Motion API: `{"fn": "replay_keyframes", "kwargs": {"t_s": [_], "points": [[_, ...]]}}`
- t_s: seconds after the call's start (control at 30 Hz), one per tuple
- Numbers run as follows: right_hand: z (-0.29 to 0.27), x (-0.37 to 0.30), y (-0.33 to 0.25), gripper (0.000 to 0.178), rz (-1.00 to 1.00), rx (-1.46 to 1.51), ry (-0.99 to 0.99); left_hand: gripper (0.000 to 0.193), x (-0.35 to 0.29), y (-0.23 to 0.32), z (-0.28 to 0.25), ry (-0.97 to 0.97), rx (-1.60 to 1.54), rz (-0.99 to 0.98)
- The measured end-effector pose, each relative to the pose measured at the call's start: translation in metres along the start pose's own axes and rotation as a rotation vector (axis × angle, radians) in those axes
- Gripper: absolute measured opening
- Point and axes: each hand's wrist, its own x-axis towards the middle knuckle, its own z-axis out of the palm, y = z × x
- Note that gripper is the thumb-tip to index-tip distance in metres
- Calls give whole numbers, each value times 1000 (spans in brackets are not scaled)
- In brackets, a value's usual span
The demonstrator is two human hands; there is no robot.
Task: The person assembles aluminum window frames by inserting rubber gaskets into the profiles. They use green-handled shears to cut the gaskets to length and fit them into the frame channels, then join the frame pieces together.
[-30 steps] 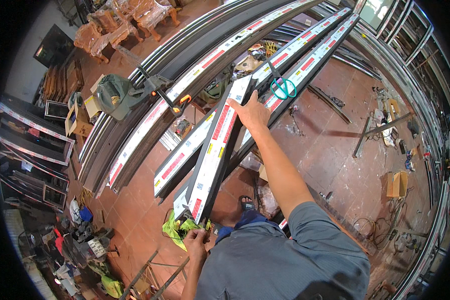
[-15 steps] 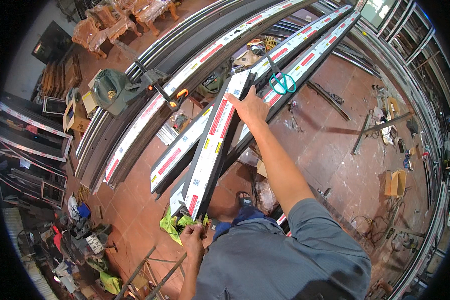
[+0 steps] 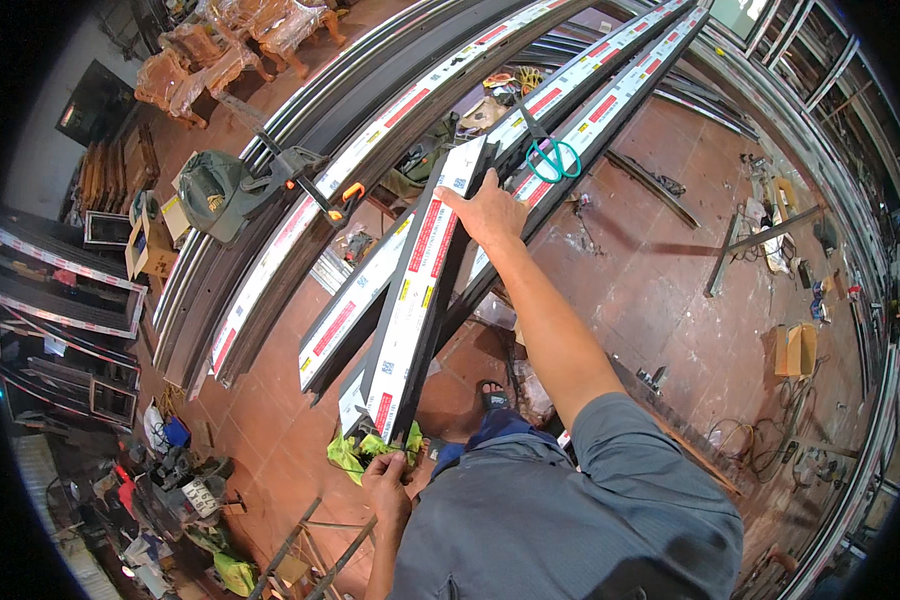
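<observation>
A short dark metal profile (image 3: 418, 285), its top face covered in white film with red and yellow labels, lies slantwise across longer ones in front of me. My right hand (image 3: 490, 215) grips its far end, with the thumb on the film and fingers over the dark side. At the near end my left hand (image 3: 385, 485) is closed, fingertips pinched just below the profile; whatever they hold is too small to make out. Beneath that end lies a crumpled yellow-green cloth or bag (image 3: 344, 458). Teal-handled scissors (image 3: 553, 160) rest on the long profiles beyond my right hand.
Long film-covered profiles (image 3: 410, 95) stretch away to the far left, with a clamp (image 3: 305, 175) and a green cap (image 3: 213, 195) on them. Tools and a bag clutter the lower left. A cardboard box (image 3: 796, 350) and cables lie on the tiled floor at right.
The whole view has shifted slightly. Both hands keep nearly the same places on and beside the short profile; the right hand's fingers look a little more bunched.
</observation>
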Motion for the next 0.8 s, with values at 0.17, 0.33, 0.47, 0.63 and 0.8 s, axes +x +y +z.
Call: {"fn": "replay_keyframes", "kwargs": {"t_s": [0.17, 0.33, 0.47, 0.63, 0.8], "points": [[1, 0, 0, 118, 6, -1, 2, 14, 1, 2, 2, -15, 14, 23], [1, 2, 1, 116, -1, 15, -15, 16, -2, 9, 5, 8, 92, 44], [2, 1, 2, 113, -1, 15, 8, 17, -5, 18, 9, -3, 249, 131], [3, 3, 2, 106, 6, 13, 5, 19, -4, 25, 12, 17, 293, 98], [0, 2, 1, 102, 24, 5, -26, 19, 0, 26, 10, -40, 211, 69]]}}
